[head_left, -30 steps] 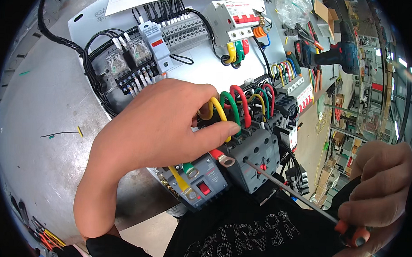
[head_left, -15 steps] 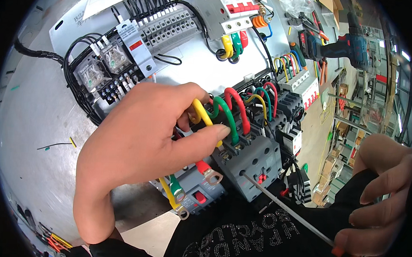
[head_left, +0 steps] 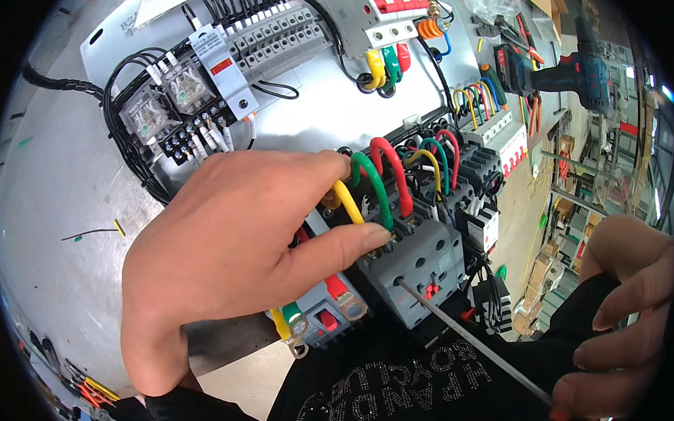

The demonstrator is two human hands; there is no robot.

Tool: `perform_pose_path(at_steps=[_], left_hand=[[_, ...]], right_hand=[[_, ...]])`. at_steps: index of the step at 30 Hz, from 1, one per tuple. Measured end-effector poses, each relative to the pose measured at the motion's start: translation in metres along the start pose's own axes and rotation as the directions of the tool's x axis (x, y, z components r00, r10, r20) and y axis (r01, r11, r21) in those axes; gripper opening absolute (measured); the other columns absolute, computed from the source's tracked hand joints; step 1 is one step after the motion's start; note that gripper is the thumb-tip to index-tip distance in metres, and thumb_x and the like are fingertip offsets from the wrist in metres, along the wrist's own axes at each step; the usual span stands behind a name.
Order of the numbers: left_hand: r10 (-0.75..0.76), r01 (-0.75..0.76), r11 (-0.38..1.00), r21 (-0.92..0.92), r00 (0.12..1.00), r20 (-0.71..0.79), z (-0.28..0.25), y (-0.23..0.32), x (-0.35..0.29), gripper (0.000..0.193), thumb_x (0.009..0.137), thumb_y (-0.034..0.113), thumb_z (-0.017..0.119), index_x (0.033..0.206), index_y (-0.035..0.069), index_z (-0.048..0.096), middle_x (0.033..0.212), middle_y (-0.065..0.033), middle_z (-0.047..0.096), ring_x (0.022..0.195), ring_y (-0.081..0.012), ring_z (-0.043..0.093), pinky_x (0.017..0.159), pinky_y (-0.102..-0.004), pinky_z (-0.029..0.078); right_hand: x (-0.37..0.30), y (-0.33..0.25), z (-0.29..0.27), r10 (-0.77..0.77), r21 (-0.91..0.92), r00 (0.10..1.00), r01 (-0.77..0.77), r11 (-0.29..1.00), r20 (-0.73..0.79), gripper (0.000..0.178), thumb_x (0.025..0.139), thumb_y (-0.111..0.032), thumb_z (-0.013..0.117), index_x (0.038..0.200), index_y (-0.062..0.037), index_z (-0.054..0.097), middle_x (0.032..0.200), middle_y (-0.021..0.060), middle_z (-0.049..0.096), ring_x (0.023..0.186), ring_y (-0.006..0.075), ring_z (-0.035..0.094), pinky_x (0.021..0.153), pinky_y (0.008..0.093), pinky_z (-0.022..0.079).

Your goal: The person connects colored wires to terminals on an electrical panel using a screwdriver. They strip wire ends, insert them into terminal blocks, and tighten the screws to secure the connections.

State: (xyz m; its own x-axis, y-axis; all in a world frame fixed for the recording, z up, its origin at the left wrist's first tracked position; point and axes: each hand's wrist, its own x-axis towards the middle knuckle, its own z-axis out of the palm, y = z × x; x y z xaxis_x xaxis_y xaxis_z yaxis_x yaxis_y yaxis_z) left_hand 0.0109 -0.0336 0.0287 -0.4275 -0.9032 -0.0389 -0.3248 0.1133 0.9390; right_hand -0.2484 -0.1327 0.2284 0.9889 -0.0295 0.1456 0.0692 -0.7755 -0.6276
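Note:
My left hand [head_left: 223,243] is closed on a thick yellow wire [head_left: 348,203], pinching it between thumb and forefinger. The wire runs down to a grey contactor [head_left: 385,279]; my thumb hides its end. Beside it, a green wire [head_left: 381,190] and a red wire [head_left: 398,179] arch into neighbouring terminals. At lower right, my right hand [head_left: 621,336] grips a screwdriver [head_left: 474,341] by its orange handle, largely covered by the fingers. Its long shaft slants up left, the tip in a round hole on the contactor's front. Below my left hand, red, green and yellow wires with ring lugs [head_left: 353,307] overhang a grey breaker [head_left: 324,332].
Behind my left hand, the metal mounting plate [head_left: 310,126] carries clear relays [head_left: 188,91], a terminal strip [head_left: 276,46] and a large breaker [head_left: 393,36] with red switches. A cordless drill [head_left: 576,74] lies at far right. Wire scraps [head_left: 99,232] lie on the left.
My left forefinger and thumb have shifted slightly along the yellow wire, now covering its upper loop. The contactor sits slightly farther right in view; the screwdriver tip stays in the same hole.

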Motion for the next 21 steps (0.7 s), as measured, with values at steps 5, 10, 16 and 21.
perform_pose_path(at_steps=[5,10,16,21], left_hand=[[-0.056,0.056,0.998,0.011,0.998,0.038,-0.002,0.003,-0.004,0.038,0.107,0.037,0.066,0.097,0.001,0.064,0.071,-0.0152,0.055,0.061,-0.0343,0.054,0.058,-0.0412,0.042],[-0.079,0.071,0.991,0.112,0.994,0.073,-0.006,0.010,0.000,0.039,0.109,0.035,0.061,0.094,-0.001,0.065,0.070,-0.0177,0.055,0.063,-0.0379,0.054,0.060,-0.0438,0.042],[-0.076,0.072,0.992,0.108,0.996,0.037,-0.002,0.011,-0.002,0.042,0.108,0.038,0.062,0.092,-0.001,0.068,0.073,-0.0180,0.060,0.070,-0.0371,0.060,0.066,-0.0449,0.047],[-0.043,0.038,0.993,0.108,0.998,0.044,-0.001,0.010,-0.001,0.048,0.108,0.043,0.061,0.091,-0.001,0.069,0.082,-0.0168,0.062,0.078,-0.0349,0.060,0.075,-0.0452,0.048]], right_hand=[[0.006,-0.028,-0.042,0.262,-0.035,0.876,-0.272,0.962,0.405,0.041,0.080,-0.060,0.085,0.103,-0.0277,0.079,0.096,-0.0054,0.068,0.074,0.0125,0.061,0.058,0.0249,0.044],[0.032,-0.052,-0.060,0.445,-0.226,0.664,-0.392,0.892,0.601,0.077,0.062,-0.081,0.090,0.115,-0.0285,0.074,0.107,-0.0085,0.068,0.087,0.0102,0.063,0.067,0.0257,0.047],[0.023,-0.053,-0.034,0.250,-0.269,0.893,-0.154,0.951,0.374,0.088,0.066,-0.074,0.091,0.127,-0.0151,0.069,0.103,-0.0030,0.069,0.083,0.0120,0.065,0.066,0.0285,0.048],[0.027,-0.069,-0.027,0.265,-0.385,0.929,-0.153,0.910,0.259,0.098,0.069,-0.069,0.091,0.136,-0.0039,0.064,0.099,0.0016,0.069,0.081,0.0135,0.066,0.065,0.0308,0.048]])
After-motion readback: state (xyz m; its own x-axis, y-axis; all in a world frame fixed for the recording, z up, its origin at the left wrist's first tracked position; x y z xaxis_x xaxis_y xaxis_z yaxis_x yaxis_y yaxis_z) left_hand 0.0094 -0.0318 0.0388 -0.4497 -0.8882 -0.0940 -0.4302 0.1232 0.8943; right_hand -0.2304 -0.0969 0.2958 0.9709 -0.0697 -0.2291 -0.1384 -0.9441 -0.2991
